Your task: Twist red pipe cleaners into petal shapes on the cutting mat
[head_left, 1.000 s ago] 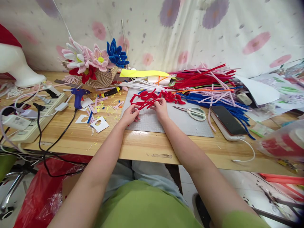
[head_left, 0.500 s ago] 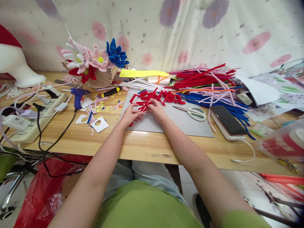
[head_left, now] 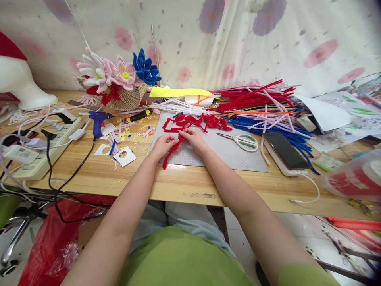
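Observation:
Red fuzzy pipe cleaners [head_left: 170, 155] are pinched between both my hands, their loose ends slanting down toward the table's front edge. My left hand [head_left: 164, 145] grips them from the left with fingers closed. From the other side my right hand [head_left: 193, 139] pinches the same pipe cleaners near their top, the fingertips almost meeting the left ones. Just beyond, several bent red pipe cleaner pieces [head_left: 210, 120] lie on the grey cutting mat [head_left: 226, 153]. White-handled scissors [head_left: 245, 143] rest on the mat to the right of my hands.
Bundles of red pipe cleaners [head_left: 253, 99] and blue ones [head_left: 256, 126] lie behind the mat. A phone [head_left: 286, 151] sits at right. Leftward are a blue glue gun [head_left: 97, 124], a power strip [head_left: 44, 153], and a fan with fuzzy flowers [head_left: 126, 101]. A black cord [head_left: 76, 171] hangs over the edge.
The red pipe cleaners in my hands have swung from pointing up and away to hanging down toward me. My fingers have drawn closer together.

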`<state>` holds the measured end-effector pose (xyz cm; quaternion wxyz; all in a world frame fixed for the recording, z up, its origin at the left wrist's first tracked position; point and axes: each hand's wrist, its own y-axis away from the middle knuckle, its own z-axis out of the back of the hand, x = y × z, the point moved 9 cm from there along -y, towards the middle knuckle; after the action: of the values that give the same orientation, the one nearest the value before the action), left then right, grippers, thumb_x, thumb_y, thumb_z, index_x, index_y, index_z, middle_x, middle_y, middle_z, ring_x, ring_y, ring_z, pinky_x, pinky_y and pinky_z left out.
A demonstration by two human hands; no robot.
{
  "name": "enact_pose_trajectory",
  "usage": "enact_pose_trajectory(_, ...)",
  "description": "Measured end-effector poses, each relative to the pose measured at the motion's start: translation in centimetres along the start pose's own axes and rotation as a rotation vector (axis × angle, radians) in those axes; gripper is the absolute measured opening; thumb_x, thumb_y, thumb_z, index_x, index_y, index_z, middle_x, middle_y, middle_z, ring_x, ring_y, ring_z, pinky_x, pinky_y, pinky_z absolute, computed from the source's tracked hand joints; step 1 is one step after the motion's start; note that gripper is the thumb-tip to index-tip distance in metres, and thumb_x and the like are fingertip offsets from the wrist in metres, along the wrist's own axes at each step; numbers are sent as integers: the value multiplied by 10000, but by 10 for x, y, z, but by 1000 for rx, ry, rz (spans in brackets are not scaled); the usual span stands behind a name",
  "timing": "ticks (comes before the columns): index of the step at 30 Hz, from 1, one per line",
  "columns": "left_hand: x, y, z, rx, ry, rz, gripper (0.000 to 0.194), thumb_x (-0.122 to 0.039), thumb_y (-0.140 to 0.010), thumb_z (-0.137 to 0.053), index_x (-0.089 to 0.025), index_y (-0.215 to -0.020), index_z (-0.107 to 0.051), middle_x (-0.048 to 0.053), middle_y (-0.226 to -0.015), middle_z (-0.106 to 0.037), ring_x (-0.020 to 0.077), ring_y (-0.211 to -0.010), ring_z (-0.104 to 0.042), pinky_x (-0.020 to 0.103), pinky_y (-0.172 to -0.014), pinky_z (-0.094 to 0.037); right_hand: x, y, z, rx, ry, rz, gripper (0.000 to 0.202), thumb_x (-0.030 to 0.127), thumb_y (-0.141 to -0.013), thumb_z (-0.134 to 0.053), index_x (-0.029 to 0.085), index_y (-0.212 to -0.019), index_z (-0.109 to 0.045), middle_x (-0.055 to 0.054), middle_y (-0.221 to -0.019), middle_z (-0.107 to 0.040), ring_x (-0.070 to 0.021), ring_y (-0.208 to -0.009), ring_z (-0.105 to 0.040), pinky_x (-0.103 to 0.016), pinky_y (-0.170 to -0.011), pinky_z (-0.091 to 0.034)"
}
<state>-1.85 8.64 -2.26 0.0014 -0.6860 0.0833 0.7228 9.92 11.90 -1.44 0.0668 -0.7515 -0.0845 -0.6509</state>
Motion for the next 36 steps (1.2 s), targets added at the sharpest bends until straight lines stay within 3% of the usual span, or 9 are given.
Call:
enact_pose_trajectory(8,3,-1,-2,26,-10,46,310,-371,-665,-723,-154,-714,-507,-2,-549,-639,140,-476,-622,225,-457,-471,10,-7,37,-221,-147,82,315,369,-664,-668,187,-626,-414,50,-644,-520,-74,-620,-517,-225,-604,-487)
enact_pose_trajectory(13,1,1,-4,64,-46,26,316,-392,-650,-720,-159,-710,-516,-18,-532,-621,123,-472,-599,213,-450,-465,14,-9,49,-245,-130,104,316,376,-676,-658,187,-636,-407,52,-649,-516,-64,-611,-514,-205,-587,-474)
enact_pose_trajectory(17,-4,3,-6,93,-41,-1,330,-386,-627,-741,-152,-767,-555,-12,-594,-637,112,-516,-604,206,-475,-470,16,-10,43,-189,-77,134,351,450,-663,-659,196,-666,-418,54,-665,-508,-67,-622,-503,-194,-563,-461)
enact_pose_trajectory(23,-10,4,-18,143,95,-30,484,-362,-644,-736,-158,-1045,-557,28,-789,-676,147,-626,-661,251,-574,-507,18,-8,13,-16,14,176,381,509,-641,-655,196,-666,-440,60,-624,-476,-63,-564,-461,-191,-519,-424)
enact_pose_trajectory(30,-14,2,-15,72,125,-87,490,-297,-538,-789,-168,-932,-527,13,-835,-652,107,-589,-609,225,-535,-473,21,-8,8,-47,41,182,382,517,-677,-627,201,-659,-413,59,-608,-445,-68,-555,-437,-204,-528,-413)
enact_pose_trajectory(36,-13,5,-19,106,95,-63,450,-284,-509,-791,-164,-855,-528,-21,-796,-608,54,-537,-505,174,-470,-361,27,-5,3,-27,47,217,359,494,-703,-620,202,-662,-416,58,-598,-418,-72,-556,-409,-205,-529,-382)
